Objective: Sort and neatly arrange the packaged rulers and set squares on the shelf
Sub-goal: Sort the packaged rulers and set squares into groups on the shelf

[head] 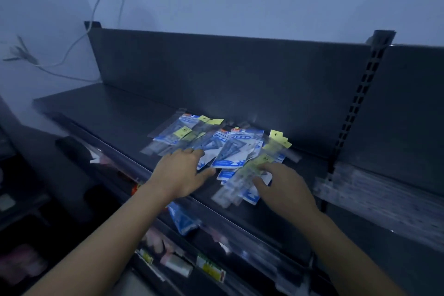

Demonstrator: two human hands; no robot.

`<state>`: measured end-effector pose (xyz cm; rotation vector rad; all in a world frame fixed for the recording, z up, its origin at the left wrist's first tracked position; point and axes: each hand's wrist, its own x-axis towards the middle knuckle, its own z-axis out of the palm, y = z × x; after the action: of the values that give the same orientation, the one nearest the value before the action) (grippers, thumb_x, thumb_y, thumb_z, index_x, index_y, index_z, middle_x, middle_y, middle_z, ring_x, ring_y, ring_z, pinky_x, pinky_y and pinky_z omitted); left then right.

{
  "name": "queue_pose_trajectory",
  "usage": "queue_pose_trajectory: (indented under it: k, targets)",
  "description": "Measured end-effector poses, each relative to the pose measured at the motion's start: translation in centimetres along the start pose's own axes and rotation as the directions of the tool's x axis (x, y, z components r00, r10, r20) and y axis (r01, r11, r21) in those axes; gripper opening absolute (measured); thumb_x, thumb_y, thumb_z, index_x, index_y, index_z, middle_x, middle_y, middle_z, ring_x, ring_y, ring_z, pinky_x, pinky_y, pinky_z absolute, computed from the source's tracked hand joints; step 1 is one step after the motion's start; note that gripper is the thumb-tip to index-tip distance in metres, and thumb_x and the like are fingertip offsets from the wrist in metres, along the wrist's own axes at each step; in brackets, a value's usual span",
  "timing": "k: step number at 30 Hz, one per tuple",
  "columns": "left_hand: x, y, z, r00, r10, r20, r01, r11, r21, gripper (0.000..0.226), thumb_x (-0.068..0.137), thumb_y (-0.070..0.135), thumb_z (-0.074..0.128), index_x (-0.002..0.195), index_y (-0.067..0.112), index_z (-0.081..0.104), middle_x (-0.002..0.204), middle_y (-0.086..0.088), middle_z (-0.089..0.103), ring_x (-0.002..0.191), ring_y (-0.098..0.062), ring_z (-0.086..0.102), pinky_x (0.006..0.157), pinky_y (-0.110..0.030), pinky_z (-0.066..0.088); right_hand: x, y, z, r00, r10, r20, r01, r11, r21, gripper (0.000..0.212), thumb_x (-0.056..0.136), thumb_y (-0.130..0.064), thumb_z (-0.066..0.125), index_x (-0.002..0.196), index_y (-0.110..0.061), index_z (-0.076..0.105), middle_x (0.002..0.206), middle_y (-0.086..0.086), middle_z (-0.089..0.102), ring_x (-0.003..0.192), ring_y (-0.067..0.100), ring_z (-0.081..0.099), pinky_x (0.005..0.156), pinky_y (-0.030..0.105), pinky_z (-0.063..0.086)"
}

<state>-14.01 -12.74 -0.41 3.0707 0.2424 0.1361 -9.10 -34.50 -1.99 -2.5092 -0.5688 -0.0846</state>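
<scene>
Head view: left hand (182,173), right hand (286,187) fingers (274,168) spread, resting flat on packaged rulers (240,151) pile.

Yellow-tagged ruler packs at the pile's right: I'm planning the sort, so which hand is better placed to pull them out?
Right, probably. The right hand touches those ruler packs with its fingertips; the left hand rests further left, on the blue set-square packs.

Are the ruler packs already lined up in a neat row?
No, the packs lie in a messy, overlapping pile on the shelf, pointing different ways.
</scene>
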Motion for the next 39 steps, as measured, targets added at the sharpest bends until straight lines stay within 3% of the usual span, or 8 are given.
queue_pose_trajectory:
  k: [8,13,17,20,23,27,32,39]
  targets:
    - [8.9,-0.6,1.1,0.978,0.21,0.007,-0.21,0.977,-0.032,0.057,0.091,0.056,0.047,0.137,0.023,0.046,0.139,-0.002,0.051,0.126,-0.024,0.048,0.1,-0.037,0.041,5.9,0.0,2.9,0.976,0.203,0.078,-0.189,0.969,-0.158,0.032,0.083,-0.051,0.056,0.097,-0.022,0.059,0.099,-0.001,0.058,0.093,0.021,0.056,0.07,0.03,0.044]
    - [13.8,0.4,1.3,0.944,0.329,-0.026,-0.33,0.936,-0.121,0.047,0.092,0.048,0.053,0.134,0.028,0.048,0.139,0.003,0.051,0.125,-0.02,0.048,0.099,-0.033,0.041,7.7,1.3,2.9,0.954,0.299,0.013,-0.299,0.954,-0.037,0.022,0.082,-0.022,0.06,0.103,-0.016,0.059,0.095,-0.002,0.053,0.084,0.015,0.05,0.059,0.022,0.034]
    - [16.5,1.7,1.9,0.803,0.569,0.175,-0.525,0.816,-0.241,0.056,0.088,0.017,0.059,0.14,0.031,0.042,0.145,0.008,0.042,0.133,-0.013,0.038,0.102,-0.028,0.036,7.9,2.0,2.9,0.898,0.439,-0.011,-0.436,0.895,0.095,0.049,0.082,-0.016,0.059,0.129,-0.017,0.047,0.119,0.004,0.047,0.094,0.016,0.047,0.07,0.022,0.032]
    - [19.0,2.6,1.6,0.649,0.653,0.391,-0.603,0.755,-0.26,0.077,0.074,0.002,0.066,0.139,0.034,0.041,0.145,0.009,0.037,0.133,-0.014,0.034,0.102,-0.037,0.04,7.8,2.0,3.3,0.846,0.532,-0.021,-0.526,0.842,0.118,0.052,0.084,-0.04,0.061,0.126,-0.014,0.044,0.121,0.003,0.048,0.092,0.015,0.045,0.065,0.025,0.033]
    - [21.7,3.3,0.9,0.542,0.67,0.508,-0.659,0.714,-0.238,0.088,0.066,0.011,0.082,0.139,0.038,0.04,0.146,0.011,0.035,0.133,-0.015,0.033,0.104,-0.043,0.039,7.9,1.4,4.0,0.782,0.622,-0.038,-0.617,0.781,0.102,0.069,0.074,-0.062,0.066,0.118,-0.012,0.047,0.112,0.0,0.054,0.098,0.018,0.054,0.062,0.024,0.037]
    - [24.3,3.5,1.0,0.516,0.673,0.531,-0.683,0.697,-0.22,0.103,0.05,0.037,0.094,0.135,0.047,0.037,0.133,0.02,0.044,0.126,-0.011,0.039,0.104,-0.038,0.041,7.6,0.6,3.5,0.687,0.727,0.004,-0.722,0.681,0.125,0.056,0.069,-0.057,0.073,0.098,-0.016,0.048,0.082,-0.007,0.053,0.071,0.007,0.05,0.048,0.023,0.033]
    - [26.8,2.6,1.9,0.544,0.731,0.412,-0.711,0.662,-0.236,0.075,0.033,0.057,0.09,0.096,0.051,0.051,0.094,0.02,0.054,0.102,-0.01,0.038,0.092,-0.033,0.043,6.7,0.4,2.3,0.646,0.755,0.114,-0.754,0.608,0.248,0.057,0.065,-0.034,0.083,0.037,-0.017,0.037,0.035,-0.01,0.035,0.033,0.007,0.035,0.043,0.02,0.028]
    - [27.9,2.2,2.0,0.353,0.763,0.542,-0.761,0.571,-0.308,0.036,0.053,0.051,0.088,0.077,0.035,0.065,0.084,0.021,0.065,0.078,0.008,0.054,0.074,-0.02,0.035,4.7,-0.7,1.1,0.622,0.757,0.2,-0.765,0.535,0.358,0.043,0.073,-0.027,0.08,0.04,-0.016,0.055,0.039,-0.003,0.049,0.034,0.009,0.042,0.039,0.015,0.037]
